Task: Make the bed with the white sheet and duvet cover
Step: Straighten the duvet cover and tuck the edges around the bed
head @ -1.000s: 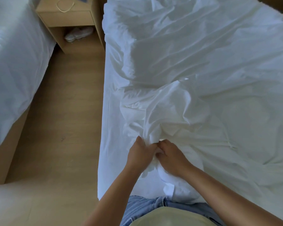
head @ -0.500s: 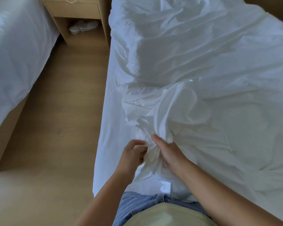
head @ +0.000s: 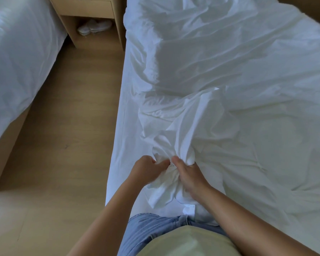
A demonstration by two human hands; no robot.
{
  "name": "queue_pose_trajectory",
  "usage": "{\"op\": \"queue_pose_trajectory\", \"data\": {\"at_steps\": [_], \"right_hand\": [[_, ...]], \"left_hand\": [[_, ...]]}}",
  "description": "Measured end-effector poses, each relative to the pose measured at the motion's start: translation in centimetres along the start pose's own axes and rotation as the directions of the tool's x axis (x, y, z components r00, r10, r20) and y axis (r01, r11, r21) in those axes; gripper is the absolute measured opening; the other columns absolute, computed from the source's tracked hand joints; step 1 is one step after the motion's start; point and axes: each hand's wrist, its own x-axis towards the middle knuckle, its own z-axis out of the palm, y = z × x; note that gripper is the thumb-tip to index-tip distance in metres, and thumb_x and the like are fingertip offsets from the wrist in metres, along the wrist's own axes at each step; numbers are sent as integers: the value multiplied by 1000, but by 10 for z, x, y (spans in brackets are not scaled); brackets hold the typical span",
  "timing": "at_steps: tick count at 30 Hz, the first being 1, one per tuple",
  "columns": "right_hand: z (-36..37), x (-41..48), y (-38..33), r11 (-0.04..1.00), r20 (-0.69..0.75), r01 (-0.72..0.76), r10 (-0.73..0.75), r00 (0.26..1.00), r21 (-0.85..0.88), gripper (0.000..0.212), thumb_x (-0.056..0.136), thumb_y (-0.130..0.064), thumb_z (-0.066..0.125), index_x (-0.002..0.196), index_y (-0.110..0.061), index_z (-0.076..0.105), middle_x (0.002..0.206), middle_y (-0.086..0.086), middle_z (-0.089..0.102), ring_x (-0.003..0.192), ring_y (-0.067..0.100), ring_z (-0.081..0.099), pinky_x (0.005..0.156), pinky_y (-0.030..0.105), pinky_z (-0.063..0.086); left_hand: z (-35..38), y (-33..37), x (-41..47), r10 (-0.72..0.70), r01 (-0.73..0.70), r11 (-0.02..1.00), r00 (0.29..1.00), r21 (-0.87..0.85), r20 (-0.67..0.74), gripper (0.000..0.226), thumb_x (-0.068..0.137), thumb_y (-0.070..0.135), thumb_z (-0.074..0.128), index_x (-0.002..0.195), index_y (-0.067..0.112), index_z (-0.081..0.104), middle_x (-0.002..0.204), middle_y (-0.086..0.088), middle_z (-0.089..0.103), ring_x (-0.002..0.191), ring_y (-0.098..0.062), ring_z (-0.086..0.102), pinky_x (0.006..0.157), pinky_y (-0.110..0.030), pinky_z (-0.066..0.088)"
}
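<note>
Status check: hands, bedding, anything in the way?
Both left hand and right hand gripping bunched duvet cover, near edge. Flat sheet underneath. Nothing in the way.

R hand [head: 190, 176] fingertips buried in duvet cover [head: 190, 124], nightstand [head: 85, 8] top cut off, shelf items [head: 94, 27] indistinct

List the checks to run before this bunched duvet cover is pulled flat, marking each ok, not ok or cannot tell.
1. Grip of right hand on the duvet cover bunch: ok.
2. Grip of left hand on the same bunch: ok.
3. Whole duvet cover lying flat: not ok, crumpled.
4. Visible strip of sheet smooth: ok.
5. Cover's corner found inside the bunch: cannot tell.
</note>
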Motion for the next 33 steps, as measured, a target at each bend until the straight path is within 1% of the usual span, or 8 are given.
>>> {"op": "queue_pose_trajectory", "data": {"at_steps": [4, 8, 11, 20, 24, 28, 31, 33], "right_hand": [[-4, 2, 0, 995, -9, -79, 80, 997, 55, 25, 90, -29, 53, 74, -23, 70, 73, -12, 72, 68, 1, 67, 54, 11, 48], [-6, 4, 1, 975, -4, -186, 187, 982, 119, 27, 83, -29, 56, 68, -16, 74, 78, 2, 74, 77, 16, 70, 77, 32, 52], [-7, 4, 5, 957, 40, -222, 218, 975, 189, 27, 85, -26, 55, 72, -15, 77, 86, 5, 75, 85, 20, 70, 83, 34, 52], [-15, 0, 16, 946, 136, -281, 260, 956, 162, 27, 85, -39, 65, 97, -17, 71, 94, 0, 74, 90, 14, 70, 85, 31, 52], [-5, 7, -4, 864, -88, -182, 251, 964, 469, 25, 78, -28, 74, 97, -12, 70, 89, 4, 75, 85, 20, 71, 77, 34, 55], [5, 10, -29, 893, -426, 68, 144, 893, 446, 45, 78, -27, 74, 118, -11, 60, 105, 3, 69, 91, 15, 67, 77, 24, 54], [-1, 4, -33, 863, -494, 99, 186, 849, 495, 48, 82, -29, 71, 124, -12, 55, 112, 3, 66, 98, 16, 63, 83, 26, 49], [-10, -7, -25, 821, -461, 91, 222, 859, 564, 43, 84, -29, 69, 122, -13, 58, 110, 2, 68, 94, 14, 64, 75, 21, 48]], "left_hand": [[1, 6, -1, -25, 31, 994, 998, -108, 54, 41, 81, 49, 63, 70, 10, 58, 63, 1, 55, 57, -14, 51, 53, -24, 37], [4, 10, -2, -43, 82, 967, 986, -243, 162, 38, 84, 44, 63, 91, 7, 64, 86, -6, 66, 75, -17, 61, 62, -25, 45], [6, 12, 1, -65, 119, 937, 983, -329, 171, 39, 83, 42, 64, 96, 5, 65, 94, -9, 68, 83, -21, 64, 70, -29, 48], [26, 5, 1, -90, 180, 915, 963, -361, 252, 25, 88, 36, 58, 89, 12, 65, 74, 1, 71, 67, -12, 66, 52, -20, 46], [12, 32, 6, -73, 149, 858, 983, -492, 170, 17, 84, 27, 65, 80, 11, 69, 73, -5, 72, 67, -19, 69, 58, -25, 53], [-11, 90, 26, -66, 84, 743, 996, -664, 52, 11, 87, 12, 58, 88, 3, 66, 82, -11, 67, 74, -27, 64, 73, -34, 55], [-21, 126, 35, -68, 43, 670, 998, -741, -3, 21, 91, 14, 51, 107, 6, 61, 87, -7, 60, 80, -26, 57, 84, -34, 48], [-22, 132, 36, -80, 9, 628, 995, -778, -53, 24, 88, 16, 54, 109, 7, 62, 81, -4, 56, 78, -24, 55, 79, -33, 46]]}}
